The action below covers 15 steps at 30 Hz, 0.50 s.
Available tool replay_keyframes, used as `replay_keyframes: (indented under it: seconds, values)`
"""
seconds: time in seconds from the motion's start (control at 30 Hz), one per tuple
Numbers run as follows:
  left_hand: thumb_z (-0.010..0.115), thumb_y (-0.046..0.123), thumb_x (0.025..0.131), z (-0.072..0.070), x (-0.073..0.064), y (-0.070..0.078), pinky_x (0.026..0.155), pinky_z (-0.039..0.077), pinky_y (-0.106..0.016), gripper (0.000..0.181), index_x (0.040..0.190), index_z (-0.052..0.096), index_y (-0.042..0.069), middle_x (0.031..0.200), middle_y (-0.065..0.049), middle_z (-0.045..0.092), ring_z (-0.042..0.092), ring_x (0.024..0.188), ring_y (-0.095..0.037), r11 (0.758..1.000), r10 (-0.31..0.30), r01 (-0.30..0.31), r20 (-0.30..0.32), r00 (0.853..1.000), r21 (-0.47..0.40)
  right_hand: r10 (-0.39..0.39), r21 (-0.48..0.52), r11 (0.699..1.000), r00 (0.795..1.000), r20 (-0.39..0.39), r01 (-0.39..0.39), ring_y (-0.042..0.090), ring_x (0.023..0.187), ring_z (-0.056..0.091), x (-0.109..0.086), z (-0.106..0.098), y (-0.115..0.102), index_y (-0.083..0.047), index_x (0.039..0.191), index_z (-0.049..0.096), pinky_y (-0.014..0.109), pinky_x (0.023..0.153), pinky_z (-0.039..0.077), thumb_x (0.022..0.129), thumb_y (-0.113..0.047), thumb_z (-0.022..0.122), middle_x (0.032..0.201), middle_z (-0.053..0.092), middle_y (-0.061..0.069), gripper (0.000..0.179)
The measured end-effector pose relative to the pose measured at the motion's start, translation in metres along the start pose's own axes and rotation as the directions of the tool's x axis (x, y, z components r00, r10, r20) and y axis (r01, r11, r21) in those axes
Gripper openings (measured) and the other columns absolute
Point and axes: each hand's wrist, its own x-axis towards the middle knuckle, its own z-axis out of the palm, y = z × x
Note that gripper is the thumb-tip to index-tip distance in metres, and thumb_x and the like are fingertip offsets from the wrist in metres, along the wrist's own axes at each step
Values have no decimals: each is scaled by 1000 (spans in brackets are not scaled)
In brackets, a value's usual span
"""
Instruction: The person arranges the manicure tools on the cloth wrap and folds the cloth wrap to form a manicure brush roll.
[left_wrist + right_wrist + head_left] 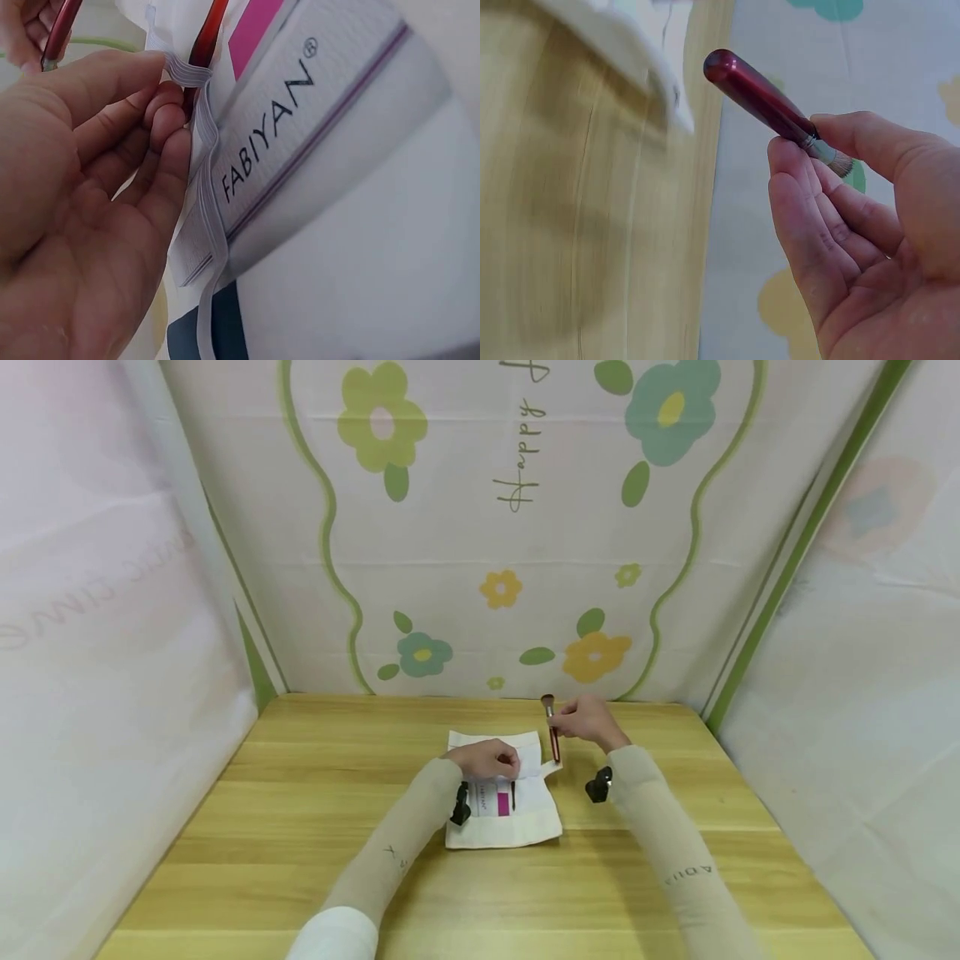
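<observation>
The right hand (pixel 588 720) pinched a light, stiff makeup brush (pixel 552 731) near its ferrule, above the surface (pixel 300 827) beside the soft cloth pouch (pixel 502 814), whose elastic band (pixel 196 97) the left hand (pixel 491 758) pinched in curled fingers, likely stretchy.

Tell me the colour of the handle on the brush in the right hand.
Glossy dark red brush handle; clearest in the right wrist view.
</observation>
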Motion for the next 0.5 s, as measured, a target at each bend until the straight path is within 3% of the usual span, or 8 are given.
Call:
replay_keyframes:
  seconds: [0.17, 0.37, 0.5]
  values:
    - [60, 15, 108, 0, 1, -2, 83, 43, -24, 17, 104, 71, 4, 95, 5, 63, 53, 88, -8, 999, 2, -1, 14, 1000, -37, 11, 27, 1000, 1000, -28, -11, 36, 96, 79, 8, 26, -11, 1, 102, 81, 43, 85, 64, 95, -22, 79, 91, 82, 13, 23]
    - [59, 15, 108, 1, -2, 0, 84, 43, -23, 18, 105, 71, 2, 96, 4, 62, 52, 89, -8, 998, 2, -2, 0, 1000, -68, 20, -1, 1000, 994, -107, -21, 34, 88, 79, 16, 50, -15, -3, 91, 83, 27, 67, 56, 93, -20, 80, 83, 81, 10, 18]
    - [59, 14, 108, 1, -4, 0, 85, 42, -23, 19, 106, 71, 0, 97, 3, 63, 52, 90, -8, 997, 5, -6, -18, 1000, -77, -2, -30, 1000, 993, -120, -2, 34, 82, 78, 17, 57, -14, -3, 85, 83, 23, 60, 51, 92, -20, 79, 79, 80, 10, 19]
